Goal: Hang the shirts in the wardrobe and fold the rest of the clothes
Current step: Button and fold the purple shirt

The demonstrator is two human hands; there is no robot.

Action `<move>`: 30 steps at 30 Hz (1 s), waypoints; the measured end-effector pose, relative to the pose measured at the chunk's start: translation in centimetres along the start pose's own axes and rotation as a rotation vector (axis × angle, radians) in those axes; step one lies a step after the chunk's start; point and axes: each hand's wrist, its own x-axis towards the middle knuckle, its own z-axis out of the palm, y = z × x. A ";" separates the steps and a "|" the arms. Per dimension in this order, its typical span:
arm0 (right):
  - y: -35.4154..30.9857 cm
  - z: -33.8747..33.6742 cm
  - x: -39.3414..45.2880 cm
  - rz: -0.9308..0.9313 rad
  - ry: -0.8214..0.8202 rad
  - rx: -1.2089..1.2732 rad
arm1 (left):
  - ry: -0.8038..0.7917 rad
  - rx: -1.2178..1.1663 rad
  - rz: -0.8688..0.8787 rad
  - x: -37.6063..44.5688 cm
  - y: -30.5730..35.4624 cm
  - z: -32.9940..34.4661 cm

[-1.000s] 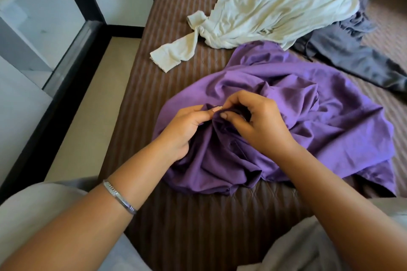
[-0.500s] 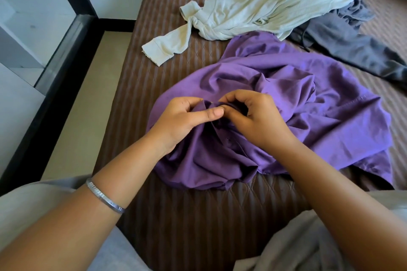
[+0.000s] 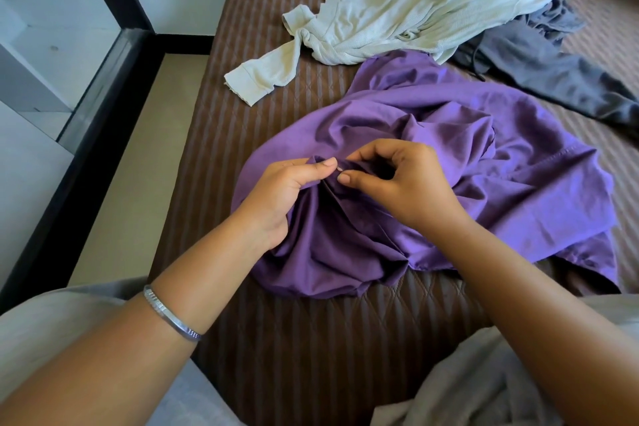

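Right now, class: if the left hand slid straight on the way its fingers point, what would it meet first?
The left hand, pinching the purple shirt, points rightward at the right hand. Its fingertips would probably meet the right hand's fingertips first; they look almost touching, though depth is unclear.

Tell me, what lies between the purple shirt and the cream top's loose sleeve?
Only bare striped bedcover separates the purple shirt from the cream top's sleeve, as the head view shows.

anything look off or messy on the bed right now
Nothing damaged or spilled. The purple shirt lies crumpled, both hands pinching its bunched middle. The cream top and grey garment sprawl unfolded behind it.
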 end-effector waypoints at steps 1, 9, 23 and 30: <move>0.0 0.1 -0.1 -0.019 0.007 -0.012 | -0.012 -0.017 -0.013 -0.1 0.0 0.0; 0.4 0.3 0.0 -0.235 -0.005 -0.123 | -0.001 0.135 0.137 -0.1 0.3 -0.2; 0.7 -0.7 0.6 -0.149 -0.129 0.001 | -0.142 0.234 0.053 0.1 1.4 -0.1; 1.2 -0.2 0.9 -0.129 0.082 -0.158 | -0.203 0.377 0.102 -0.1 1.4 -0.4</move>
